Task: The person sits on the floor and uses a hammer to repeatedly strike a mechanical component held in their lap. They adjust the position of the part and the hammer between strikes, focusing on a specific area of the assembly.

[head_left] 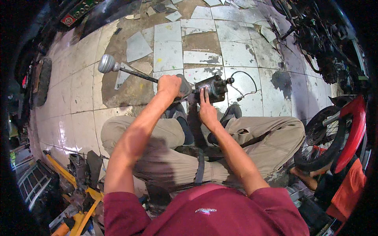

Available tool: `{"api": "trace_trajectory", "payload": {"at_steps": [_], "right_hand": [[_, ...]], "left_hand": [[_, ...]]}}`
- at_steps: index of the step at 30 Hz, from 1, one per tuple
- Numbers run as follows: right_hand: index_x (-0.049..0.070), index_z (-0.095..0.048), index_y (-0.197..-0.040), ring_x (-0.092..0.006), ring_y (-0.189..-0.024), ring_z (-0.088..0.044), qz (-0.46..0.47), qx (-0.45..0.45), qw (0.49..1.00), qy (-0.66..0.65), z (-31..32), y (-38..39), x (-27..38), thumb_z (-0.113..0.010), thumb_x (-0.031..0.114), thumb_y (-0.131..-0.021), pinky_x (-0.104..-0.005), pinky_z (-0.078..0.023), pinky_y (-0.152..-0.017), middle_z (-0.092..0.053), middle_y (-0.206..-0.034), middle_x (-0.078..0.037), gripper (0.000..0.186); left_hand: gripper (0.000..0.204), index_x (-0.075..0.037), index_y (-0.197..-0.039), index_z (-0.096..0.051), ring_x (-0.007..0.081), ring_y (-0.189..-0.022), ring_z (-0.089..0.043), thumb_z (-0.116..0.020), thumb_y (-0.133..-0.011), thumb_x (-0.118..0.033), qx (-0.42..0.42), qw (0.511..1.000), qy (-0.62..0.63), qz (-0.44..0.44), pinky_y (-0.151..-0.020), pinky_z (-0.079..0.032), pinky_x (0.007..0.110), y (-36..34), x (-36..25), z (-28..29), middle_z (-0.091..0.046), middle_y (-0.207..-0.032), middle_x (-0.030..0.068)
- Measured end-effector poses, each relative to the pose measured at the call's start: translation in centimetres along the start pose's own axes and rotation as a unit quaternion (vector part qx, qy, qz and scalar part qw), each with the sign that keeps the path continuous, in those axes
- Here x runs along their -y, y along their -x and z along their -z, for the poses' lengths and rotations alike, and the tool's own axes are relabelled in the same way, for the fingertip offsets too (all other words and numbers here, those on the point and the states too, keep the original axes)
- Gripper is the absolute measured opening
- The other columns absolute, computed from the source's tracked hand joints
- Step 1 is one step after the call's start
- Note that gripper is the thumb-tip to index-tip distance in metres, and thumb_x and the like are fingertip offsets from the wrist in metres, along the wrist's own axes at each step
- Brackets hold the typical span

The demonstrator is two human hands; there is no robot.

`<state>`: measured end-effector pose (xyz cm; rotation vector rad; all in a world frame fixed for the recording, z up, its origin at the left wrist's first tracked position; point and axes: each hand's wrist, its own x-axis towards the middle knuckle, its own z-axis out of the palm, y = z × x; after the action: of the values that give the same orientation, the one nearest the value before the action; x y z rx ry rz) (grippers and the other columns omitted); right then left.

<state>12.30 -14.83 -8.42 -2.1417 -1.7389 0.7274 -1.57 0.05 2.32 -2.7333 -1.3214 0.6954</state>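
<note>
A gear lever is held across in front of me, above the floor. Its silver ball-shaped knob (106,63) points to the far left, on a thin black rod (138,74). My left hand (169,87) is closed round the lever where the rod meets a dark grey boot (185,87). On the right end sits a dark metal base (216,91) with a round stub. My right hand (207,109) grips this base at its near left side, two fingers stretched over it; the other fingers are partly hidden. A thin black cable (255,80) loops out from the base, ending in a small plug.
Cracked white tiles (167,33) and loose shards cover the floor ahead. A motorcycle wheel (321,135) with a red fender (351,131) stands at right, near another person's bare limb (305,179). Yellow metal parts (84,196) pile at lower left. A tire (42,82) lies far left.
</note>
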Motion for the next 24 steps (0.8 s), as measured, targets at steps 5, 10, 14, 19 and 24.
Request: {"api": "trace_trajectory", "payload": {"at_steps": [5, 10, 14, 19, 24], "right_hand": [[0.005, -0.013, -0.15, -0.046, -0.078, -0.064, 0.005, -0.052, 0.999, -0.001, -0.9, -5.1, -2.5, -0.051, 0.002, -0.078, -0.0487, -0.054, -0.061, -0.018, -0.154, -0.021, 0.081], [0.009, -0.011, -0.151, -0.0438, -0.072, -0.065, -0.034, -0.011, 0.999, -0.001, -1.0, -0.2, 0.3, -0.054, 0.006, -0.08, -0.0479, -0.052, -0.057, -0.017, -0.155, -0.019, 0.083], [0.002, -0.022, -0.147, -0.0417, -0.071, -0.066, -0.003, -0.08, 0.997, 0.002, -0.6, -3.5, -1.1, -0.047, 0.002, -0.082, -0.0496, -0.054, -0.057, -0.019, -0.154, -0.019, 0.07], [0.005, -0.012, -0.15, -0.045, -0.072, -0.065, -0.013, -0.04, 0.999, 0.022, -1.3, -1.5, 0.0, -0.053, 0.004, -0.079, -0.0478, -0.054, -0.058, -0.016, -0.155, -0.019, 0.081], [0.004, -0.018, -0.148, -0.0418, -0.069, -0.066, -0.001, -0.064, 0.998, 0.028, -1.6, -4.4, -2.0, -0.048, 0.003, -0.081, -0.0485, -0.054, -0.057, -0.019, -0.154, -0.019, 0.074]], "left_hand": [[0.038, -0.013, -0.084, -0.074, 0.0234, -0.081, -0.071, -0.081, -0.064, -0.045, -0.014, 0.999, 0.028, -0.015, -0.066, -0.056, 0.032, -0.1, 0.0, 0.7, -0.073, -0.085, 0.0058], [0.032, -0.014, -0.083, -0.074, 0.0227, -0.08, -0.071, -0.08, -0.067, -0.041, -0.027, 1.0, -0.006, 0.008, -0.065, -0.056, 0.033, -0.5, 0.0, -1.3, -0.073, -0.085, 0.006], [0.025, -0.014, -0.082, -0.074, 0.0225, -0.08, -0.071, -0.078, -0.071, -0.037, -0.014, 1.0, 0.001, -0.009, -0.065, -0.056, 0.032, 0.0, 0.0, 0.4, -0.073, -0.085, 0.0059], [0.026, -0.014, -0.082, -0.074, 0.0223, -0.08, -0.071, -0.078, -0.07, -0.036, -0.016, 1.0, 0.013, -0.01, -0.066, -0.056, 0.033, 0.3, 0.0, 0.2, -0.073, -0.086, 0.0062], [0.027, -0.013, -0.085, -0.074, 0.0224, -0.081, -0.071, -0.079, -0.069, -0.035, -0.005, 1.0, 0.019, -0.015, -0.066, -0.056, 0.033, -0.2, 0.0, 0.5, -0.073, -0.088, 0.0062]]}}
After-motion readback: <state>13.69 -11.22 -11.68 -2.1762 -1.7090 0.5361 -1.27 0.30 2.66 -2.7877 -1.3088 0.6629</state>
